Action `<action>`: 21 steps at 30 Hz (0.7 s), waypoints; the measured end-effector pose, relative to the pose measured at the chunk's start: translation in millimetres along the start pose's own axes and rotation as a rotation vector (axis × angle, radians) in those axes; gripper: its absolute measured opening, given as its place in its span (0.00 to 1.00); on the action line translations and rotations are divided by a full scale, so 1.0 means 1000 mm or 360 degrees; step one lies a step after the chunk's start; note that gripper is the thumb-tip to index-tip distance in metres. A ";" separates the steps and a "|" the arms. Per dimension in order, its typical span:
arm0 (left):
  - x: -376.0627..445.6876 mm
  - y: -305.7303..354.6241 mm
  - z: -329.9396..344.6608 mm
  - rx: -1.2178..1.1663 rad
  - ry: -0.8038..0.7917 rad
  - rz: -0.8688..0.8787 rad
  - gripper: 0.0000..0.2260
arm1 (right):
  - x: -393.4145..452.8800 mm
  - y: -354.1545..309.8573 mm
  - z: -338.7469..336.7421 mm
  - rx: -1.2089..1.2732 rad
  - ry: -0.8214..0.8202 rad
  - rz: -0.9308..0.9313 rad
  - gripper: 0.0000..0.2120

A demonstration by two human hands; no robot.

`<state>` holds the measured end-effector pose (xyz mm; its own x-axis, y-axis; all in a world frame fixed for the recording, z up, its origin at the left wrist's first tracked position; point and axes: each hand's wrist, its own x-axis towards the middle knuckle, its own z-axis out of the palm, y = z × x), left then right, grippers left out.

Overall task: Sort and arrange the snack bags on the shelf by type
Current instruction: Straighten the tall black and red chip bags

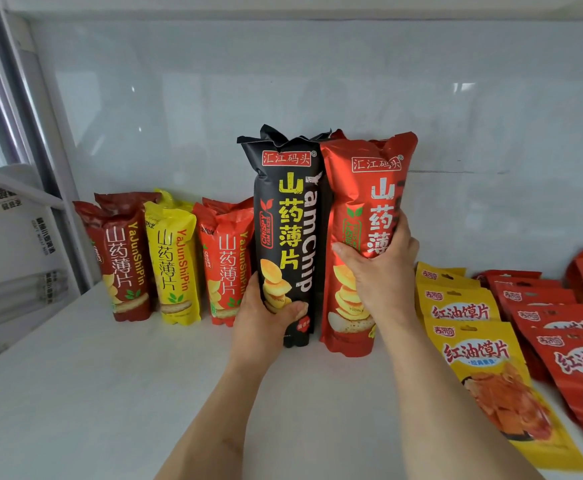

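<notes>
Mid-sort: gripped black yam chip bag (288, 233) in left hand (266, 317), red yam chip bag (359, 237) in right hand (380, 271). Next, probably: stand both upright beside smaller yam bags (172, 261) on shelf (110, 393).

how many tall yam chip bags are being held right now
2: a black bag gripped by the left hand, and a red bag gripped by the right hand. More bag tops show behind them.

At frame centre, a tall black yam-chip bag (288, 233) stood upright, touching a tall red one (363, 209). Smaller bags (172, 261) stood left; flat packets (484, 348) lay right.
</notes>
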<state>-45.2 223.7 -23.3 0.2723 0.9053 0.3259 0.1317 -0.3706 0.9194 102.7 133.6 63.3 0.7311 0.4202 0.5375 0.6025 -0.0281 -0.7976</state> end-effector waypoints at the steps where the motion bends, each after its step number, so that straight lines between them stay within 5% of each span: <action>1: -0.001 0.001 0.000 -0.0006 0.0005 0.0000 0.37 | 0.000 0.000 0.000 -0.0011 0.0018 -0.0004 0.49; 14: -0.004 0.004 0.002 -0.0043 0.0003 -0.0031 0.37 | -0.002 0.004 0.002 -0.0096 0.0061 0.0056 0.52; 21: -0.014 0.005 0.000 0.0292 -0.0046 -0.0111 0.47 | -0.020 0.017 0.002 -0.0247 -0.0058 0.0149 0.54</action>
<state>-48.1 208.8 -23.9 0.2833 0.9248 0.2539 0.3220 -0.3411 0.8832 98.0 126.3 38.5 0.7759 0.4417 0.4505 0.5767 -0.2068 -0.7904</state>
